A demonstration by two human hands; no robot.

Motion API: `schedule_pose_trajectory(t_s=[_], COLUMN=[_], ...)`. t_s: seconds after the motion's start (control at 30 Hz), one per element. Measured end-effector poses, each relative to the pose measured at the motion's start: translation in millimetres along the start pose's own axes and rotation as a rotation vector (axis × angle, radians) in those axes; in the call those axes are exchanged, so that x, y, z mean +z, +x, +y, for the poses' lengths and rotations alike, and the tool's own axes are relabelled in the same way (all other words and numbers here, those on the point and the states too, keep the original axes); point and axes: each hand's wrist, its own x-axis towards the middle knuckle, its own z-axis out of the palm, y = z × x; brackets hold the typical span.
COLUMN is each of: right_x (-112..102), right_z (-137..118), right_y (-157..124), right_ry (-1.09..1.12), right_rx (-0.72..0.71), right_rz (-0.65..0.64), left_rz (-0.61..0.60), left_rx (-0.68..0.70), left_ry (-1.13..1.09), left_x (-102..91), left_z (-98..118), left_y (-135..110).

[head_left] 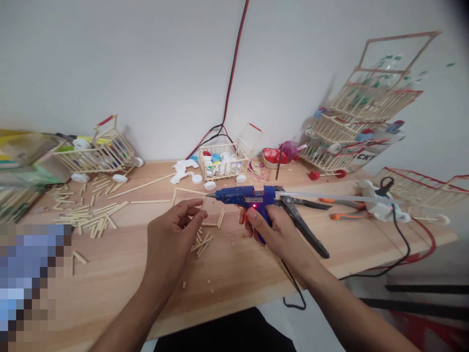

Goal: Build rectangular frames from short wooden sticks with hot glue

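My right hand (264, 222) is wrapped round the handle of a blue hot glue gun (240, 195). A red light glows on its side, and a long clear glue stick (330, 196) sticks out of its back. The nozzle points left and sits close to the fingertips of my left hand (179, 225). Those fingers are closed in a pinch on a thin wooden stick frame (188, 190), held just over the table; its lower part is partly hidden by the hand. Short cut sticks (202, 244) lie beneath and beside my left hand.
Loose wooden sticks (95, 215) are scattered on the left. Small stick-built carts (223, 164) stand along the wall, with stacked ones (351, 122) at right. Black-handled cutters (304, 225), orange-handled pliers (344, 215) and a white power strip (381, 203) lie right of the glue gun.
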Motion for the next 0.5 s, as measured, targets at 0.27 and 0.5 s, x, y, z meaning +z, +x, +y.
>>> schedule_pose_trajectory(t_s=[0.27,0.5], right_x=[-2.0,-3.0], right_z=[-2.6,-2.7], right_y=[-0.7,-1.8], right_ry=[-0.022,-0.046], right_rx=[0.008,0.000], right_rz=[-0.016,0.014], left_rz=[0.033,0.034], left_rx=[0.011,0.012], left_ry=[0.005,-0.029], left_x=[0.1,-0.1], left_z=[1.6,1.2], left_y=[-2.6,-3.9])
